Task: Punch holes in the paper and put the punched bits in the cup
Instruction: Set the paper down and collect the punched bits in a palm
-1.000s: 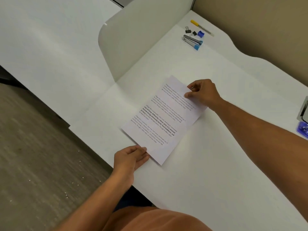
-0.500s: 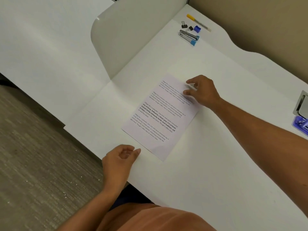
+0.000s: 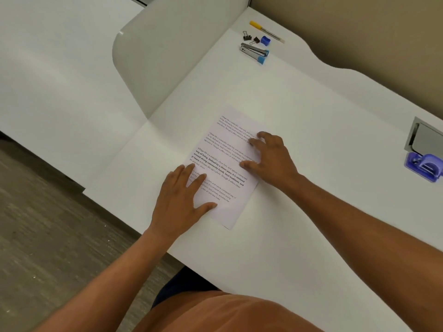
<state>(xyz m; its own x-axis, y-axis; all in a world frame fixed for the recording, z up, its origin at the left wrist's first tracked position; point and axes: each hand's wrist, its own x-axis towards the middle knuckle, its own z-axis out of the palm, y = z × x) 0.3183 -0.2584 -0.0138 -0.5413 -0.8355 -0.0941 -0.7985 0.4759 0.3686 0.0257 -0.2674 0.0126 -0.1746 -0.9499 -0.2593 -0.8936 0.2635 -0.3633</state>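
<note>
White desk [image 3: 311,121]; beige partition [image 3: 359,32] behind; grey floor [image 3: 48,236].

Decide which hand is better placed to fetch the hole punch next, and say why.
Right. The right hand rests on the paper's right edge, nearer the blue hole punch at the desk's far right. The left hand lies flat on the opposite side, and can steady the sheet.

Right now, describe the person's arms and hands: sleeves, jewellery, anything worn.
Both forearms are bare as far as the view shows: no sleeves reach them. The left hand and right hand show no gloves, rings, watch or bracelets. The fingers are bare too. An orange garment covers the torso at the bottom edge.
</note>
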